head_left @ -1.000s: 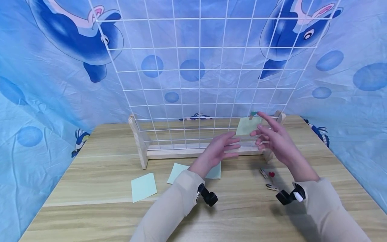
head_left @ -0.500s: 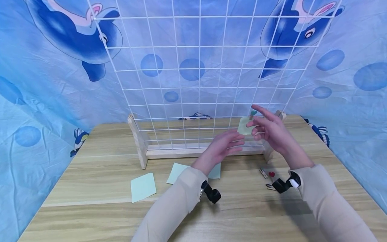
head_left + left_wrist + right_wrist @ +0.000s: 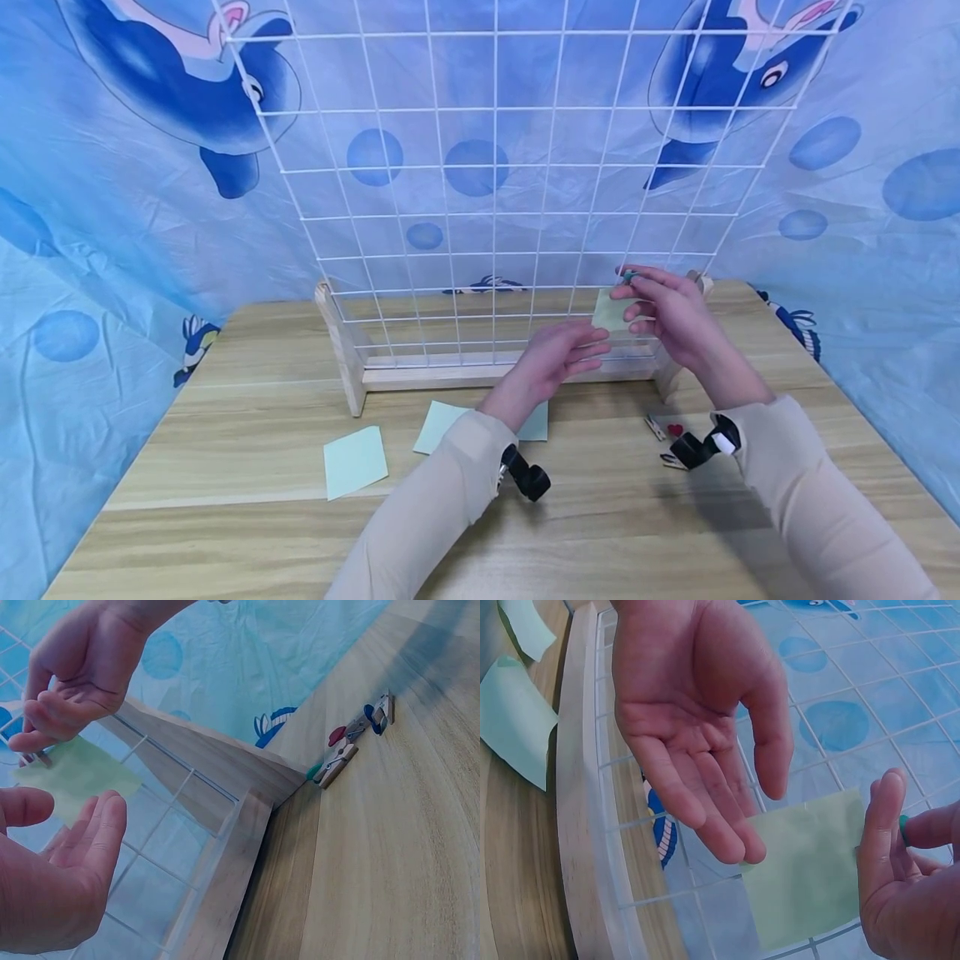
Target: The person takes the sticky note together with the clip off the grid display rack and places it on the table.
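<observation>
A pale green paper note point(image 3: 609, 310) hangs low on the right side of the white wire grid, under a clothespin with a green heart point(image 3: 628, 276). My right hand point(image 3: 671, 312) pinches this clothespin between thumb and index finger, the other fingers bent over the note's right part. In the right wrist view only a bit of the green heart point(image 3: 904, 829) shows beside the thumb. My left hand point(image 3: 553, 362) is open at the note's lower left, palm towards the grid and fingertips at the paper's edge. The left wrist view has the note point(image 3: 79, 776) between both hands.
The wire grid point(image 3: 495, 218) stands in a wooden base point(image 3: 427, 379) on the table. More paper notes lie in front, one at left point(image 3: 356, 462) and others point(image 3: 438, 427) partly behind the left arm. Several heart clothespins point(image 3: 337, 761) lie at right, near the right wrist.
My right hand has moved left onto the green heart clothespin and now pinches it. The left hand has shifted slightly right to the note's edge.
</observation>
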{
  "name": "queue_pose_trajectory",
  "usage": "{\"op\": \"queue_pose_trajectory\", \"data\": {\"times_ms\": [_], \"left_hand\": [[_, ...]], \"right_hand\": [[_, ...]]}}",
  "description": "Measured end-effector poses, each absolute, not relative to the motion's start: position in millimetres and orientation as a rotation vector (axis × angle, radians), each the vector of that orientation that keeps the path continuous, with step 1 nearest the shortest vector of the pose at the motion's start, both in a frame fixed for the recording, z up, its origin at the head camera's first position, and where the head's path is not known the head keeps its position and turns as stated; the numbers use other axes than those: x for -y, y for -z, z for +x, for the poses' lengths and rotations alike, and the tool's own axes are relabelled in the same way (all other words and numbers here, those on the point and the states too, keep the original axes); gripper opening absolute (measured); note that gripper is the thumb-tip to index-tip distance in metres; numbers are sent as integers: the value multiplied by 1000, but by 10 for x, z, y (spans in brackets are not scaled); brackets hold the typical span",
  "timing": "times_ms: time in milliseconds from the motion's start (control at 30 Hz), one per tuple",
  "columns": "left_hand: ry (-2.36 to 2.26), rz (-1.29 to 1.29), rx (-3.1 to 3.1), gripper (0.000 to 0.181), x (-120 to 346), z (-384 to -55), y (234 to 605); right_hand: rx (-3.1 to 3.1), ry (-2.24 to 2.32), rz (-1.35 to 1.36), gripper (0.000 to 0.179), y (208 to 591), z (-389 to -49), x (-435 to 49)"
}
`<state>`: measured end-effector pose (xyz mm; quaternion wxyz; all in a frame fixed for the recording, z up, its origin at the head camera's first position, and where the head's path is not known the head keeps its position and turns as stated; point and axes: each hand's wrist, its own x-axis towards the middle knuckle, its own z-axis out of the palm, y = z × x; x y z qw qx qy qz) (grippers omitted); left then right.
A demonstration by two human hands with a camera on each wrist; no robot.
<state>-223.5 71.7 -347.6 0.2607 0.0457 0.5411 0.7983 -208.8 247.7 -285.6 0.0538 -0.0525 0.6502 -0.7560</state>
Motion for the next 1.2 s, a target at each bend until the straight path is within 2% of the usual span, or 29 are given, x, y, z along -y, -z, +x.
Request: {"op": "queue_pose_trajectory", "data": {"times_ms": [333,1200], "left_hand": [[-2175,103,-1464,35,-710,-2234,3478],[-2195,99,-1422,32,-711,-2202,3461]], "right_hand": [[-1956,2339,-168,14,2857,-2109,-2479],[-1682,2658,-93,16,2878,-2118,-2378]]}}
